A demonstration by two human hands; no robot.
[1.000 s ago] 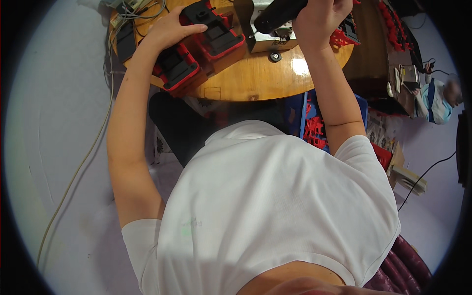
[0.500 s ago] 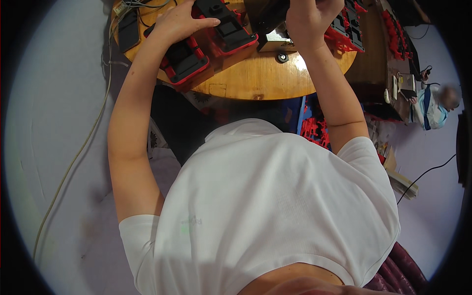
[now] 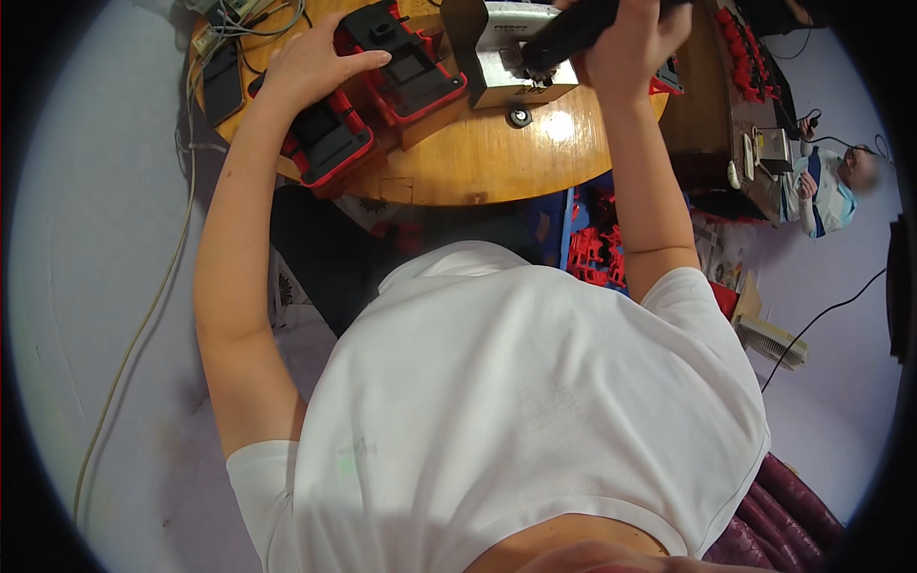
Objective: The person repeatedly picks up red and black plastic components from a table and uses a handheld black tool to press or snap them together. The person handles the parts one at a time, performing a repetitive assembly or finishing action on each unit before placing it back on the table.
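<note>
My left hand (image 3: 310, 69) rests over a red-and-black plastic housing (image 3: 330, 141), its thumb stretched toward a second such housing (image 3: 413, 72). The other fingers are partly hidden at the upper left. In my right hand (image 3: 632, 48) is a dark, thick, rod-shaped tool (image 3: 576, 36), which looks like a powered screwdriver. Its lower end slants down to the mouth of a silver metal box (image 3: 499, 72); the very tip is hard to make out. The right fingers are cut off by the top edge of the picture.
Both housings stand on brown blocks on a round wooden table (image 3: 478, 177). A small black ring-shaped part (image 3: 519, 117) lies before the metal box. A phone-like black slab (image 3: 223, 84) and cables (image 3: 258, 21) are at the left. Red parts fill a blue bin (image 3: 597, 253) below; another person (image 3: 823, 196) sits far right.
My right hand has moved right and slightly nearer, bringing the tool's lower end to the box's mouth. The view has shifted a little; my left hand stays by the housings.
</note>
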